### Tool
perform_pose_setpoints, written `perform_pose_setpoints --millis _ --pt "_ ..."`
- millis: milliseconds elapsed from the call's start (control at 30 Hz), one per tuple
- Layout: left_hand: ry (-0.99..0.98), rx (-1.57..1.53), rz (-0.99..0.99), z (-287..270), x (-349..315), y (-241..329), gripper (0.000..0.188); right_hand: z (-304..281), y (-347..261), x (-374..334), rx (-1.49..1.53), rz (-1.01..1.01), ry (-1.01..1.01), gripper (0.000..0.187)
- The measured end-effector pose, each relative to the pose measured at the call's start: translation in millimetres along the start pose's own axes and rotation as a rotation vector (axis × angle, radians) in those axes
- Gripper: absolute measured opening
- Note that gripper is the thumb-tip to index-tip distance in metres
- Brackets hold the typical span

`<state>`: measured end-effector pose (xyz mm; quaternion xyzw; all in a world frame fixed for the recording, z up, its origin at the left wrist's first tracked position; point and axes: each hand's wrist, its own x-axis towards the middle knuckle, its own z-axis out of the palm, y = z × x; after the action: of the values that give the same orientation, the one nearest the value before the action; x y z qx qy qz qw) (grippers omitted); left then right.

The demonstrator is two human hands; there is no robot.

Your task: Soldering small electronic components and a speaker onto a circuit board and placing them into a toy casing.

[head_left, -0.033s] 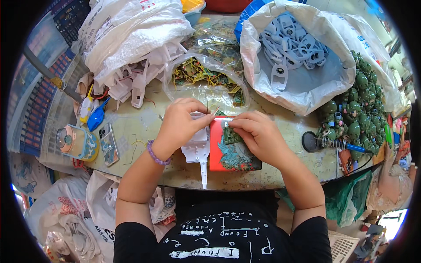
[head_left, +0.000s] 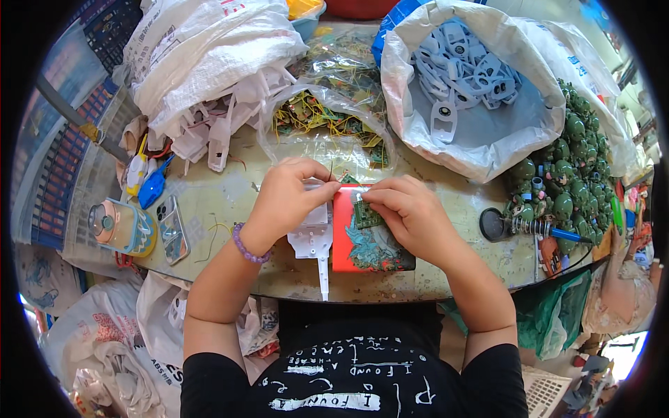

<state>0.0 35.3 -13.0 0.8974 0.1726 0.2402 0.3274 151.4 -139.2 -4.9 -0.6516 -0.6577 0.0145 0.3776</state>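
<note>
My right hand (head_left: pixel 411 212) grips a small green circuit board (head_left: pixel 366 214) by its edge, over a red and dark box (head_left: pixel 345 244) with a blue-green picture on it. My left hand (head_left: pixel 289 198) is closed in a pinch near the box's far left corner. A thin wire seems to stick up at its fingertips, but what they hold is too small to make out. Beneath that hand a white plastic housing (head_left: pixel 311 240) lies beside the box, its narrow end towards me and its far part hidden by the hand.
Beyond my hands lies a clear bag (head_left: pixel 327 139) of wired circuit boards. White sacks hold white housings (head_left: pixel 219 132) and pale plastic parts (head_left: pixel 470 70). Green round parts (head_left: pixel 571 153) are piled right, by a blue-handled soldering iron (head_left: pixel 564 235). A phone (head_left: pixel 173 230) and bottle (head_left: pixel 125 226) are left.
</note>
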Motion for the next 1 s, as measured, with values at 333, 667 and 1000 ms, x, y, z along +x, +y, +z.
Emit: perform_pose_setpoints --millis 333,667,1000 --pt "-0.071 -0.227 0.032 -3 -14 16 0.012 9 12 4 -0.003 -0.002 0.127 0.015" --pt "0.023 -0.100 0.238 8 -15 12 0.009 0 5 1 0.035 -0.072 0.187 0.020" --pt "0.018 -0.071 0.265 7 -17 7 0.009 -4 9 13 0.127 -0.041 0.096 0.016"
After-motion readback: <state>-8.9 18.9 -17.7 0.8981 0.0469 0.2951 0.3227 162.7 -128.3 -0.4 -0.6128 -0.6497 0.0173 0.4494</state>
